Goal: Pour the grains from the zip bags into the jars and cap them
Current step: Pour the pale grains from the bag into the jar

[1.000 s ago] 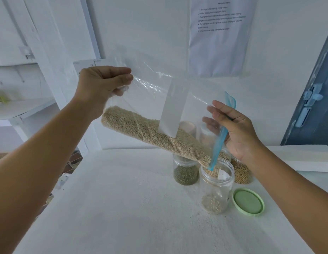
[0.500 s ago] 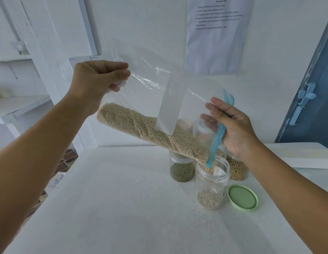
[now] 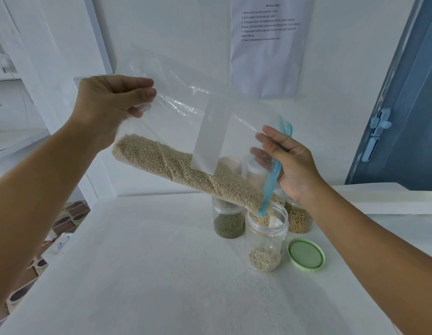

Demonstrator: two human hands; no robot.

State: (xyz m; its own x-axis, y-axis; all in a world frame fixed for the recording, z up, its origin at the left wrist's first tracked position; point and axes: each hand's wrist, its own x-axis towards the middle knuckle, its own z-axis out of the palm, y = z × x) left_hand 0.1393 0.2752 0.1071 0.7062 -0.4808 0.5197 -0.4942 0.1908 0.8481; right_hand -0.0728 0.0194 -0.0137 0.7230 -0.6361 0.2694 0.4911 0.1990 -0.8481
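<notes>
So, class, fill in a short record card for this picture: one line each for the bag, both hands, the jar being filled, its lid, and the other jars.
Bag: clear zip bag tilted, pale grains sliding toward its blue zip mouth
Left hand: left hand pinches the raised bag corner
Right hand: right hand holds the bag near the zip
Jar being filled: open jar, a shallow layer of grains at the bottom
Lid: green lid lies on the table, right of the jar
Other jars: green beans jar; yellow beans jar
</notes>
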